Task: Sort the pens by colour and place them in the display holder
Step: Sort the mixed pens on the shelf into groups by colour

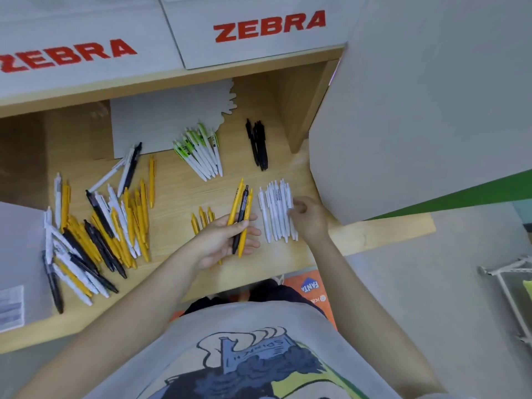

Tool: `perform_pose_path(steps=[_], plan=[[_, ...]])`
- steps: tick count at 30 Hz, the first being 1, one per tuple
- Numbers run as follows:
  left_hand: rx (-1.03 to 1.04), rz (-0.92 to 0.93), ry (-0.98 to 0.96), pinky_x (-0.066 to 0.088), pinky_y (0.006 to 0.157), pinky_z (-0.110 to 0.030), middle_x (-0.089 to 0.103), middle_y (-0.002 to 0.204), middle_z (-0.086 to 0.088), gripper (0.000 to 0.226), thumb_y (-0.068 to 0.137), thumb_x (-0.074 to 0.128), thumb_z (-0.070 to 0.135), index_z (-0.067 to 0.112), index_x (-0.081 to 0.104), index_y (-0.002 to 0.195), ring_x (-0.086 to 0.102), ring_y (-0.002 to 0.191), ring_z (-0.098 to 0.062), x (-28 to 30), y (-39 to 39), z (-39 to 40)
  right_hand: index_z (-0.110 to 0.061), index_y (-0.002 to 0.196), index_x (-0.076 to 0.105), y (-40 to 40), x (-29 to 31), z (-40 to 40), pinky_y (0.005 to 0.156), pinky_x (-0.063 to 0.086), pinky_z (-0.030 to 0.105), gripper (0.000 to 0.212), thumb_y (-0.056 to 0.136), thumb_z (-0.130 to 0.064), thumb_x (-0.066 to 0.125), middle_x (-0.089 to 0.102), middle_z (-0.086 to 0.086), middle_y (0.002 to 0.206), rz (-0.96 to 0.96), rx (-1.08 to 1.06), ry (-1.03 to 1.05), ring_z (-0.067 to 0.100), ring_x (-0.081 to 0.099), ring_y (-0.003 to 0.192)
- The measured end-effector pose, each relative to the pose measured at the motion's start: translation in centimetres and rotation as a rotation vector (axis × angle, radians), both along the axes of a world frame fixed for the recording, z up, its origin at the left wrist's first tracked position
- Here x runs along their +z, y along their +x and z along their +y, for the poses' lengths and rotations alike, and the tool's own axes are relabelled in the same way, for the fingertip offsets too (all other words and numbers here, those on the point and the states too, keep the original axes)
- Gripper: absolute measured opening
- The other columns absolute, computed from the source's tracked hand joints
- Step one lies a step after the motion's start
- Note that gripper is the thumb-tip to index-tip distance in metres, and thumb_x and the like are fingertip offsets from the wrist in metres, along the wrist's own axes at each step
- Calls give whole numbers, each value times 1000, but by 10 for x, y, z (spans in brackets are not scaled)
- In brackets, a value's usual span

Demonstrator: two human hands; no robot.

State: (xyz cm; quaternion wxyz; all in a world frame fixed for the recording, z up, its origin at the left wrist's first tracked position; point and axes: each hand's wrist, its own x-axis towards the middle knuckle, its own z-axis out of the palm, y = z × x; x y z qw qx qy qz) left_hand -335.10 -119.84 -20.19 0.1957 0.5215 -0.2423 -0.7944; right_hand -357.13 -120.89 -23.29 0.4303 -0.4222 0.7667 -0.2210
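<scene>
Three pens [241, 217] gripped by left hand [223, 240]; right hand [306, 218] pinches a white pen [290, 208].

Unsorted yellow, black and white pens [95, 234] are heaped at left. Sorted groups are laid apart: green-white [201, 151], black [258, 145], white [276, 214], yellow [203, 217].

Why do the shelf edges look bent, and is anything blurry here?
Head view: the wide-angle lens bows the wooden shelf and the ZEBRA signs; the right hand at the white pens is slightly motion-smeared; the left hand and its pens look sharper; lighting is soft, shadows faint.
</scene>
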Motion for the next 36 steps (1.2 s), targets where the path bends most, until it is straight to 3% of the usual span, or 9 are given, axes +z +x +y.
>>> perform_pose_path(steps=[3, 6, 9, 14, 22, 25, 29, 33, 36], plan=[[-12, 23, -4, 60, 71, -35, 71, 101, -13, 32, 97, 57, 22, 15, 61, 128, 71, 83, -27, 3, -8, -4, -11, 107, 69, 1, 5, 0, 72, 41, 10, 18, 94, -12, 56, 67, 2, 99, -15, -33, -100, 15, 60, 91], [-31, 4, -30, 50, 54, -27, 69, 88, -9, 33, 96, 58, 25, 14, 62, 127, 65, 68, -22, 5, -15, -7, -13, 97, 74, 15, 25, -4, 69, 49, 21, 19, 95, -26, 60, 70, -3, 88, -324, -40, -19, 11, 63, 78], [-62, -9, -69, 45, 52, -26, 68, 87, -10, 35, 94, 61, 28, 11, 60, 125, 62, 64, -20, 3, -18, -9, -12, 82, 72, 26, 36, -9, 72, 51, 29, 26, 91, -36, 67, 66, 1, 76, -546, 83, 64, 12, 61, 74], [-130, -55, -127, 45, 54, -25, 68, 82, -7, 25, 98, 57, 26, 10, 65, 115, 61, 65, -19, 6, -11, -12, -16, 73, 64, 30, 36, -23, 91, 51, 42, 21, 88, -30, 69, 64, 3, 71, -582, 111, 139, 16, 60, 74], [-144, -153, -109, 48, 57, -27, 69, 81, -5, 15, 100, 57, 24, 13, 65, 105, 64, 67, -18, 0, -2, -6, -3, 101, 59, 33, 42, -60, 87, 58, 36, 16, 94, -15, 50, 73, 16, 95, -749, -238, -22, 28, 72, 93], [-22, -182, -85, 47, 56, -27, 67, 80, -6, 19, 102, 53, 23, 10, 64, 111, 64, 63, -18, -4, 6, -2, -10, 95, 51, 27, 43, -78, 75, 57, 36, 10, 96, -18, 45, 64, 12, 78, -810, -316, 9, 25, 70, 71], [111, -167, -72, 46, 54, -27, 66, 79, -8, 24, 103, 53, 26, 9, 62, 116, 64, 61, -19, -9, 7, -4, -16, 93, 51, 26, 41, -85, 45, 32, 26, 16, 100, -29, 45, 46, 3, 63, -684, -173, 204, 13, 36, 46], [164, -131, -96, 46, 54, -28, 66, 78, -9, 23, 102, 54, 27, 10, 62, 115, 64, 63, -20, -12, 1, -8, -4, 96, 59, 27, 32, -95, 56, 45, 27, 14, 94, 3, 47, 50, 8, 74, -626, -54, 281, 15, 49, 59], [195, -112, -106, 46, 57, -29, 67, 79, -7, 23, 102, 53, 28, 11, 62, 115, 65, 65, -20, -11, 0, -9, -13, 117, 57, 29, 34, -105, 60, 54, 30, 25, 96, 0, 55, 61, 12, 84, -637, -85, 221, 17, 60, 64]])
